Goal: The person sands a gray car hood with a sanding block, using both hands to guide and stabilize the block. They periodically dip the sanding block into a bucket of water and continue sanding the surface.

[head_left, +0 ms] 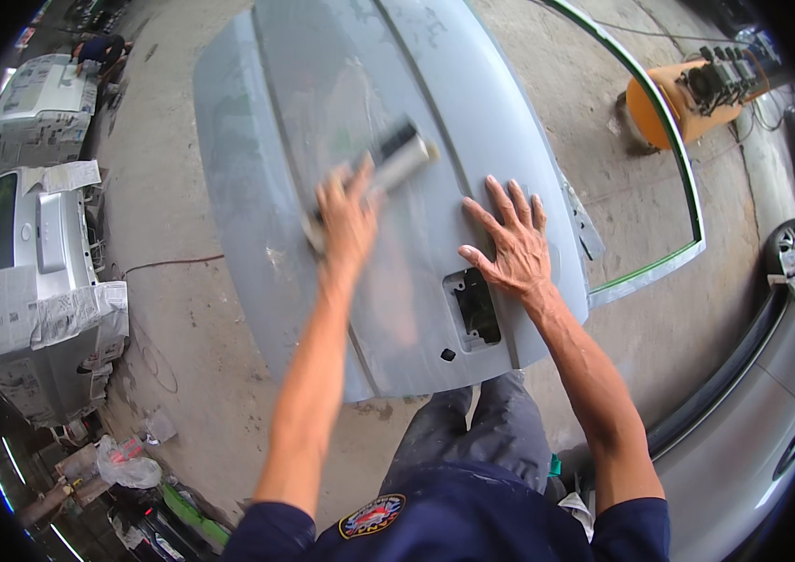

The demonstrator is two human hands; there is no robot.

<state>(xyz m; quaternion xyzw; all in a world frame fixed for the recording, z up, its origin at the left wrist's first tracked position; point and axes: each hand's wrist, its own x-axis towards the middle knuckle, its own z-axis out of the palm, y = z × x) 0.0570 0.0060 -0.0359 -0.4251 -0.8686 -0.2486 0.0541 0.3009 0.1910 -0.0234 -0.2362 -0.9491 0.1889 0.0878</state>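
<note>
A grey car door panel point(416, 323) lies flat in front of me, with patches of lighter filler and bare spots on its skin. My left hand point(349, 220) is closed around a long sanding block point(402, 159), smeared by motion, that rests across the middle of the panel at a slant. Flat on the panel's right half lies my right hand point(516, 245), fingers spread, holding nothing. Just below it is the dark door handle recess point(474, 309), with a small square hole beside it.
The door's window frame point(692, 201) reaches out to the right. Beyond it stands an orange air compressor point(683, 103). A silver car point(753, 440) is at lower right. Paper-masked silver body parts point(51, 253) stand at left, where a person point(102, 51) bends down. A red hose point(172, 260) crosses the floor.
</note>
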